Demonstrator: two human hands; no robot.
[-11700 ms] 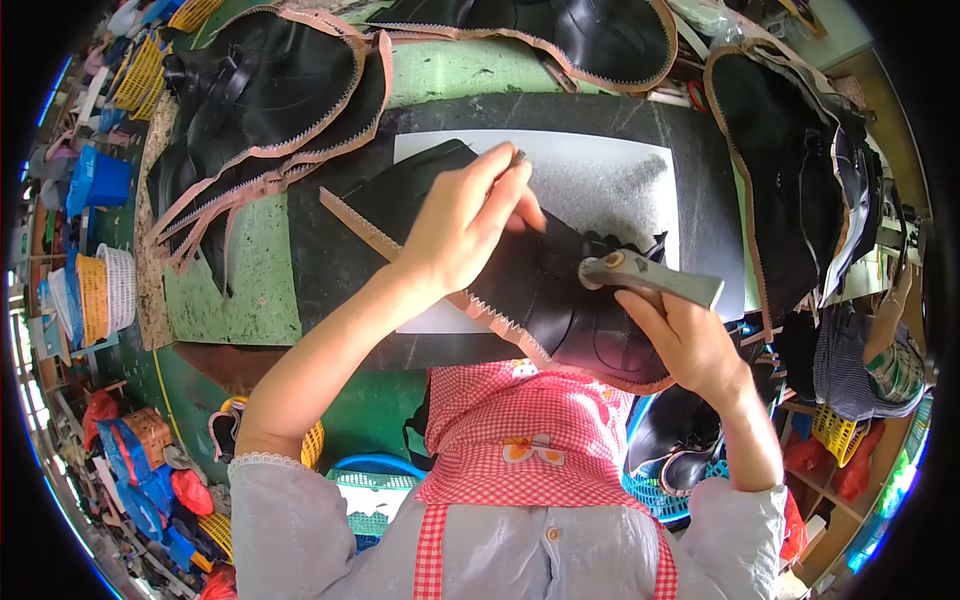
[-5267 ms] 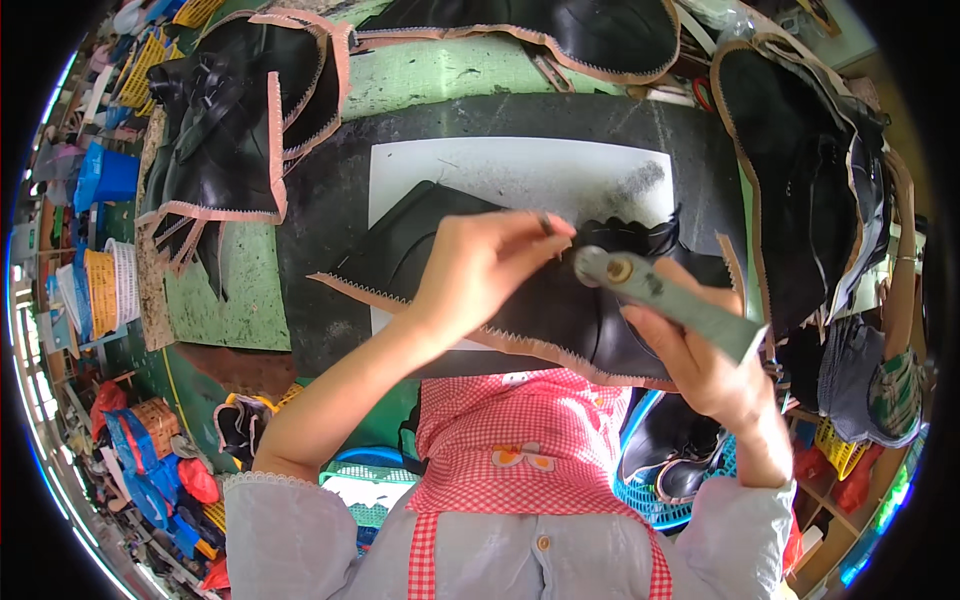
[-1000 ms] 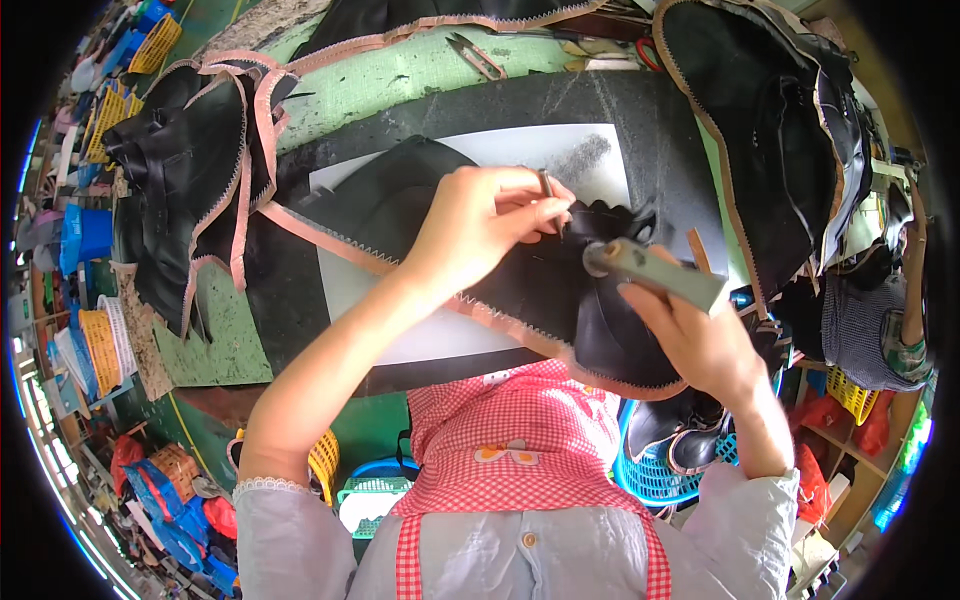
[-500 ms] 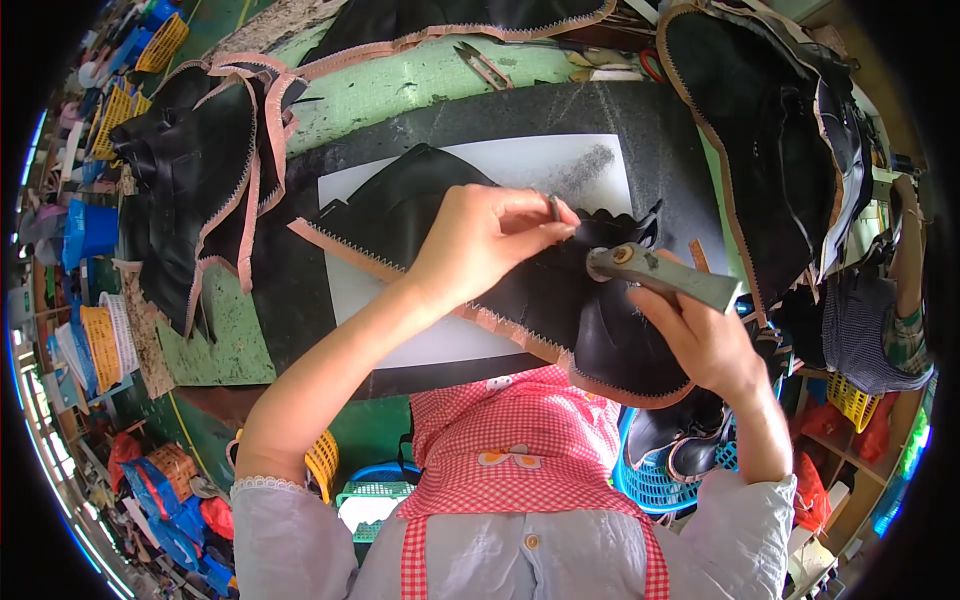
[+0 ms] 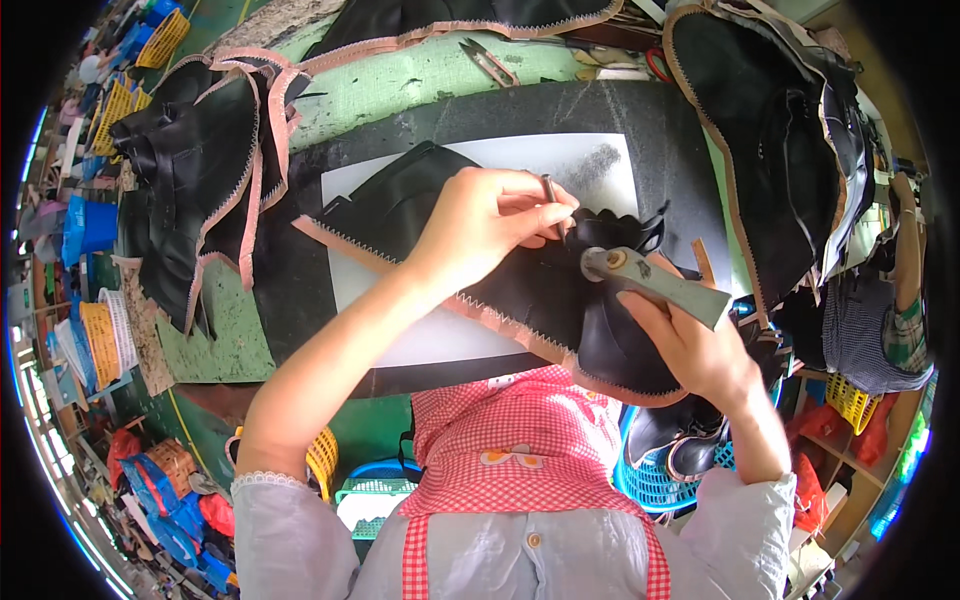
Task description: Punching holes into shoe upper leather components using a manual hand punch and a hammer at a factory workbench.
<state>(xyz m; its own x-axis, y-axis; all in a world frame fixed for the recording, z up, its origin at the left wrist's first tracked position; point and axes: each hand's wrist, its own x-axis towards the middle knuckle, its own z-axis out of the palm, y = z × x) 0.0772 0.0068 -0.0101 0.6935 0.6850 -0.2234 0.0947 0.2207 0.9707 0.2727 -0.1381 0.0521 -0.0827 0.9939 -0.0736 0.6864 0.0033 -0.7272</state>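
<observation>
Hours are read from the middle of the white sheet (image 5: pixel 425 345). Far out at 9 o'clock stands a blue bucket (image 5: pixel 92 228). Nearer, toward 10 o'clock, a heap of black leather-like pieces (image 5: pixel 180 170) edged with zigzag-cut tan strips lies on the green worktable (image 5: pixel 225 340). The white sheet lies on a dark mat (image 5: pixel 300 270). Across the sheet is a black leather-like panel (image 5: pixel 525 280), its tan zigzag border running from 9 o'clock down toward 5. The left hand (image 5: pixel 490 220), near the middle, pinches a slim metal rod (image 5: pixel 548 188) between thumb and fingers, its lower end aimed at the panel; whether it touches cannot be told. At 12 o'clock lie metal thread snips (image 5: pixel 490 62); at 6, a red checked apron (image 5: pixel 520 450). A scalloped black edge (image 5: pixel 620 228) shows near 3 o'clock. Just below it is a grey hammer head (image 5: pixel 675 288), its round face beside the rod. The right hand (image 5: pixel 705 355), at 4 o'clock, is closed around the mostly hidden handle. A blue openwork basket (image 5: pixel 650 492) sits at 5 o'clock, a stack of tan-edged black pieces (image 5: pixel 745 140) at 2. Farthest right, at 3, is another person's arm (image 5: pixel 908 250).
</observation>
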